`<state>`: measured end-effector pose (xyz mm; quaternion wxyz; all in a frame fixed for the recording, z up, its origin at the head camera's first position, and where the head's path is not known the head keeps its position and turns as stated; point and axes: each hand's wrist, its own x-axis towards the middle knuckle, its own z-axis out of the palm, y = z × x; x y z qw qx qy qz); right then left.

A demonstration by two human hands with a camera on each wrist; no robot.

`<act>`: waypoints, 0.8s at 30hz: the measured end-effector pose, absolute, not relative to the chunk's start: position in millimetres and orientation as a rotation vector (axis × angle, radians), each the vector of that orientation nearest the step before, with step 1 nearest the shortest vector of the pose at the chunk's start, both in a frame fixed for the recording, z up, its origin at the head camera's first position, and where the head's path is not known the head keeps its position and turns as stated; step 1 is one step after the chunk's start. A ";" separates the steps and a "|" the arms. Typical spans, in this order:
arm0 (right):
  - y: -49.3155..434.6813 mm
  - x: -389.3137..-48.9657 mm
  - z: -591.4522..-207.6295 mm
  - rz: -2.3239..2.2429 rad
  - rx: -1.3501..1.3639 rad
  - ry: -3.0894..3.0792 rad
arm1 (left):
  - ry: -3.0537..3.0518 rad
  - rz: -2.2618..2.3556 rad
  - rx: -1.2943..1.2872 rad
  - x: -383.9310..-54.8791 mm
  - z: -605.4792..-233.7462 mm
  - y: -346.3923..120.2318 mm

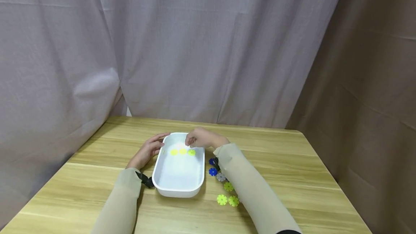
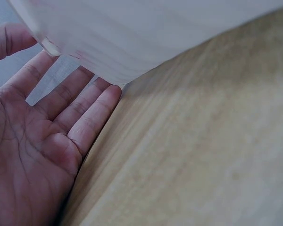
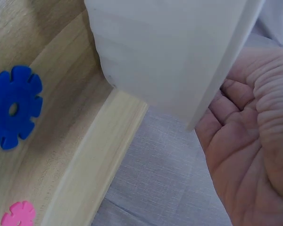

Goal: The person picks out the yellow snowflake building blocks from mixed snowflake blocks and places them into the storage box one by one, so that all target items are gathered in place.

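Note:
A white rectangular tub [image 1: 178,192] stands on the table between the two hands. Inside it, toward the far end, several yellow-green notched discs lie, three of them in a row, such as this disc [image 1: 183,151]. My left hand [image 1: 150,151] rests along the tub's left wall, fingers fairly straight and thumb by the rim. Over the far right rim reaches my right hand [image 1: 202,138], its fingers bent down into the tub just above the rightmost disc. In the right wrist view the tub wall hides those fingertips, so I cannot tell whether they hold anything.
Right of the tub lie several loose notched discs: blue [image 1: 212,172], grey [image 1: 221,177] and yellow-green [image 1: 222,200], partly under the right sleeve. A pink disc [image 3: 20,214] shows in the right wrist view. Grey curtain [image 1: 195,64] hangs behind the wooden table [image 1: 292,176].

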<state>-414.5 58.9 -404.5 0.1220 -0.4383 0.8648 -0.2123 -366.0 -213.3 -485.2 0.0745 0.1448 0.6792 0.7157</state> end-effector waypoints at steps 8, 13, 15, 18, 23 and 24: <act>59.1 -413.2 -403.1 -0.649 -1.295 2.556 | 2.037 2.156 0.416 -366.3 -484.6 -213.1; 60.3 -409.4 -401.3 -0.677 -1.293 2.554 | 2.035 2.156 0.413 -365.5 -484.0 -211.6; 61.0 -409.0 -401.3 -0.687 -1.295 2.556 | 2.038 2.151 0.427 -365.4 -483.3 -210.9; 62.2 -408.9 -400.4 -0.696 -1.296 2.563 | 2.035 2.151 0.455 -366.4 -482.3 -209.9; 63.8 -408.1 -398.3 -0.719 -1.291 2.564 | 2.025 2.153 0.473 -367.2 -481.2 -209.0; 64.1 -407.7 -398.1 -0.724 -1.291 2.561 | 2.021 2.156 0.468 -367.1 -480.8 -208.8</act>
